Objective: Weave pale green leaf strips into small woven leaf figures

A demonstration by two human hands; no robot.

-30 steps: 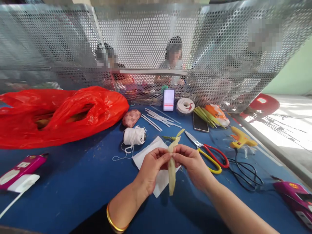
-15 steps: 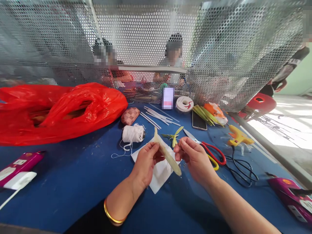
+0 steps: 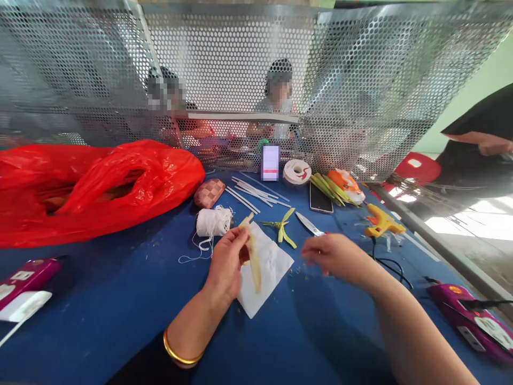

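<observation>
My left hand [image 3: 229,262] pinches a pale, dry, leaf-like strip [image 3: 254,262] near its upper end. The strip hangs down over a white paper sheet [image 3: 268,270] lying on the blue table. To the right, my right hand [image 3: 326,254] is blurred by motion, and its fingers do not show clearly. Just beyond it lie scissors [image 3: 308,223], their handles mostly hidden behind that hand. A small green-and-yellow, dragonfly-like leaf figure [image 3: 282,227] rests between the paper and the scissors, touching neither hand.
A red plastic bag [image 3: 100,198] fills the far left. Behind the paper are a white string spool [image 3: 214,221], white sticks [image 3: 256,191], a ribbon roll [image 3: 296,172] and green leaf strips [image 3: 328,188]. A yellow glue gun [image 3: 382,221] with a black cord sits at right.
My right hand has come away from the strip and moved right, over the scissors' handles. My left hand keeps the strip, which has swung to hang more upright. The view has shifted slightly.
</observation>
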